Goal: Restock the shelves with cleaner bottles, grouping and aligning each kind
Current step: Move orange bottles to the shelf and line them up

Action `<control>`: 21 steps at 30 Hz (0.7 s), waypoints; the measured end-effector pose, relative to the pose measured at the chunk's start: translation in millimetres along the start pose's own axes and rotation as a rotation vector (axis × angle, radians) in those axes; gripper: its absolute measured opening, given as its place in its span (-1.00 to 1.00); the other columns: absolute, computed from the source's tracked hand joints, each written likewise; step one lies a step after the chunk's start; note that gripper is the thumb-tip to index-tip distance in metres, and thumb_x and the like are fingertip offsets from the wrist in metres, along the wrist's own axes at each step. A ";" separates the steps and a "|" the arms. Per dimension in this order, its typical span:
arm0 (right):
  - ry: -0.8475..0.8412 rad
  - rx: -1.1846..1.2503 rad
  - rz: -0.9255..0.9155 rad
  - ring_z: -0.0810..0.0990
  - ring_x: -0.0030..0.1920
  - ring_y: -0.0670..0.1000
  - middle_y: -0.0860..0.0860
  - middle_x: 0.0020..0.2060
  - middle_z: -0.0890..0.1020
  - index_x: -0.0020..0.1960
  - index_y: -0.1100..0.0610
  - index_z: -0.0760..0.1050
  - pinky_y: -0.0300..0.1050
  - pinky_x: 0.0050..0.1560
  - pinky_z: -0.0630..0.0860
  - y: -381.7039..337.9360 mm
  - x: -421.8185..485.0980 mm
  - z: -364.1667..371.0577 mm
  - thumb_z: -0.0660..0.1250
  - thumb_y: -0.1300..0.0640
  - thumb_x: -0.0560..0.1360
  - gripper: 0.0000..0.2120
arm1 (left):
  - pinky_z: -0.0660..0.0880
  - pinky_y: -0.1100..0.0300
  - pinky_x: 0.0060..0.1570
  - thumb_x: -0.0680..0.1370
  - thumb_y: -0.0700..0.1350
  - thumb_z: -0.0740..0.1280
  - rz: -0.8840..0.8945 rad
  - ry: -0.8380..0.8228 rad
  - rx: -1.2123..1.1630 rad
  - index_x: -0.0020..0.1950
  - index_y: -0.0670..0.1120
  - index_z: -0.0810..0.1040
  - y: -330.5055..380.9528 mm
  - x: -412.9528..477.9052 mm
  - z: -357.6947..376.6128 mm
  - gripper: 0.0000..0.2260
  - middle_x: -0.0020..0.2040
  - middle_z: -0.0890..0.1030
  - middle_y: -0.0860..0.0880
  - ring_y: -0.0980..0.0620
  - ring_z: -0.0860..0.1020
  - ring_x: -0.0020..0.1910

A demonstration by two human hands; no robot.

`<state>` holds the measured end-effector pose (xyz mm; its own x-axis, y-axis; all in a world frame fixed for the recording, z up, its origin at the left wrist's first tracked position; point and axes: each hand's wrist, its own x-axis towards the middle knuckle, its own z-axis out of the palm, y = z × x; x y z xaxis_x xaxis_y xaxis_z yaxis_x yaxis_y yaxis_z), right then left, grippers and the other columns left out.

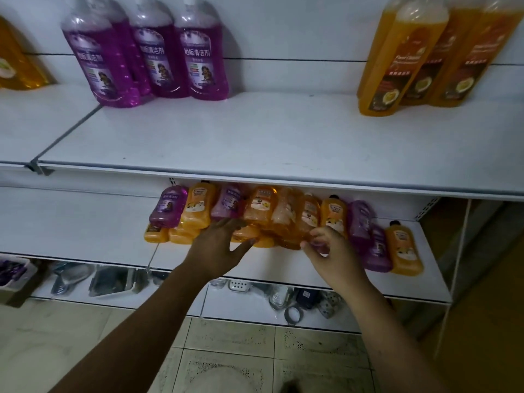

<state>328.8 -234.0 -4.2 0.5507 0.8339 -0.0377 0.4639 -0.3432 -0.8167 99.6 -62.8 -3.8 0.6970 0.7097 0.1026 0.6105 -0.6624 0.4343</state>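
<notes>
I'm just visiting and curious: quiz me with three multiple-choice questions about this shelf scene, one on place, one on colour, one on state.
1. Where do the left hand and right hand reach? A a trolley B bottle pile on the middle shelf C floor
2. The upper shelf's centre-left bottle group is? A green B purple C blue
3. The bottle pile is? A boxed B one colour C mixed purple and orange
Answers: B, both hands touch it; B, purple liquid shows; C, colours lie intermixed.
</notes>
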 end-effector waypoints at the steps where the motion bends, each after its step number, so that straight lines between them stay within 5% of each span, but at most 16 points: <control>1: -0.013 0.035 0.028 0.64 0.01 -0.21 -0.21 -0.04 0.64 0.17 -0.05 0.54 -0.34 -0.09 0.50 6.6 9.9 6.7 0.49 -0.05 0.55 -0.75 | 0.63 -0.01 0.11 0.54 0.43 0.19 -0.042 -0.018 -0.027 0.37 0.03 0.56 -5.4 8.7 8.1 -0.39 0.24 0.66 0.01 -0.02 0.61 0.21; 8: -0.096 0.290 0.324 0.64 0.12 0.00 -0.02 0.18 0.65 0.28 0.04 0.48 -0.13 0.02 0.54 35.9 63.4 60.5 0.45 -0.14 0.56 -0.60 | 0.44 0.09 0.31 0.64 0.00 0.41 -0.210 -0.109 -0.315 0.61 -0.03 0.31 -16.3 70.4 44.9 -0.43 0.47 0.54 -0.11 -0.15 0.51 0.42; 12: -0.100 0.595 0.526 0.62 0.25 0.11 -0.01 0.35 0.57 0.54 -0.08 0.32 0.04 0.07 0.63 40.9 76.6 82.9 0.46 -0.21 0.53 -0.35 | 0.56 -0.03 0.27 0.64 0.11 0.37 -0.272 -0.140 -0.362 0.58 0.03 0.28 -23.1 88.6 64.5 -0.44 0.42 0.57 -0.07 -0.17 0.56 0.38; 17: -0.015 1.162 0.757 0.64 0.19 0.12 0.11 0.22 0.65 0.43 -0.03 0.43 0.08 0.22 0.60 25.2 92.0 92.0 0.48 -0.08 0.56 -0.50 | 0.47 -0.03 0.39 0.63 0.08 0.40 -0.371 -0.072 -0.500 0.65 -0.02 0.15 -17.8 105.9 71.9 -0.32 0.51 0.48 -0.08 -0.17 0.47 0.47; 21: 0.007 1.203 0.793 0.65 0.20 0.15 0.12 0.30 0.62 0.46 -0.03 0.41 0.09 0.16 0.63 18.6 96.9 96.6 0.52 -0.05 0.53 -0.44 | 0.53 -0.15 0.34 0.56 0.12 0.46 -0.497 -0.047 -0.469 0.60 -0.01 0.21 -13.5 113.4 74.1 -0.29 0.44 0.54 -0.08 -0.21 0.54 0.39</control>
<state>323.7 -117.8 -78.6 0.3862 0.5959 -0.7041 -0.8145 -0.1379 -0.5635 198.3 8.8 -64.4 0.3986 0.8842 -0.2434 0.6418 -0.0794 0.7627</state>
